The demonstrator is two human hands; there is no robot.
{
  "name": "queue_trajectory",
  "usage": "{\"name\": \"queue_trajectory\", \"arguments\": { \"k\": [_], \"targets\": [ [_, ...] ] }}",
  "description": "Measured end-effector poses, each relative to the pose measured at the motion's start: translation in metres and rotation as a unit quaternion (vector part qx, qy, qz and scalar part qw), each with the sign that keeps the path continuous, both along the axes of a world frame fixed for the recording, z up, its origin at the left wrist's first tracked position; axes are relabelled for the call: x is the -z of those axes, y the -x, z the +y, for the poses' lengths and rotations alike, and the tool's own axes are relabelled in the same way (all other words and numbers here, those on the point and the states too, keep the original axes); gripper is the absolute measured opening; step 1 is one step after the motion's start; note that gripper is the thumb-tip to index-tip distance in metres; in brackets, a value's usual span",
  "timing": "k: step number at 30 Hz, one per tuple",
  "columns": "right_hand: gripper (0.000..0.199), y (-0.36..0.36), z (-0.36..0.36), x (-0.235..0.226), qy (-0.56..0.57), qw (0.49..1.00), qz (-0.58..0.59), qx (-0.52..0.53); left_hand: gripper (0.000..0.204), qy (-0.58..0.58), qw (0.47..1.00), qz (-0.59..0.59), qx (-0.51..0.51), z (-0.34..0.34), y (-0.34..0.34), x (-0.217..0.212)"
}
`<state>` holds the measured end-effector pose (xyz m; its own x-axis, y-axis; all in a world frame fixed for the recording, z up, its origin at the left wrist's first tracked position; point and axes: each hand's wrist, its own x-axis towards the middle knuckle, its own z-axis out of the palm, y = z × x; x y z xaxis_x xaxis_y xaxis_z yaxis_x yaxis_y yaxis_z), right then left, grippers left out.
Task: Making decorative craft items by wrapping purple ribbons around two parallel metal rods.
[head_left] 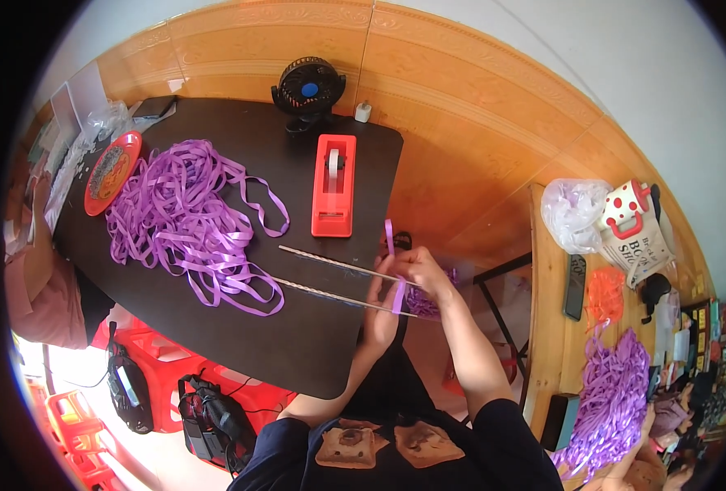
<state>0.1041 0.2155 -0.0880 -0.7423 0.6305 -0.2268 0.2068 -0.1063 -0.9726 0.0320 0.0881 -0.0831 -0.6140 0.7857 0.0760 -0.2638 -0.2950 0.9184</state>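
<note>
Both my hands meet at the right edge of a black table. My left hand pinches a purple ribbon strip against the ends of two long thin metal rods that lie across the table. My right hand grips the same strip from above, with a short end sticking up. A bunch of finished purple ribbon hangs under my hands. A big loose heap of purple ribbon lies on the table's left half.
A red tape dispenser stands mid-table, a small black fan behind it. A red plate sits at the far left. A wooden bench at the right carries another purple ribbon heap, an orange ribbon bundle and a plastic bag. Red stools stand below.
</note>
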Motion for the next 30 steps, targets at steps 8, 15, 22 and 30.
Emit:
{"name": "queue_trajectory", "arguments": {
  "k": [8,15,22,30],
  "targets": [
    [0.014,-0.020,-0.067,-0.001,0.111,0.988,0.033,0.099,0.016,-0.061,0.995,0.076,0.021,-0.016,-0.006,0.041],
    [0.016,-0.064,-0.129,0.027,0.054,0.997,-0.015,0.051,0.016,0.081,0.980,-0.089,0.155,-0.081,-0.010,0.011],
    [0.014,-0.081,-0.161,0.014,-0.166,0.966,-0.010,0.196,0.017,0.153,0.967,-0.110,0.172,-0.121,-0.011,0.003],
    [0.015,-0.043,-0.186,-0.025,-0.026,0.974,0.129,0.185,0.017,0.180,0.961,-0.109,0.180,-0.140,-0.008,0.018]
  ]
}}
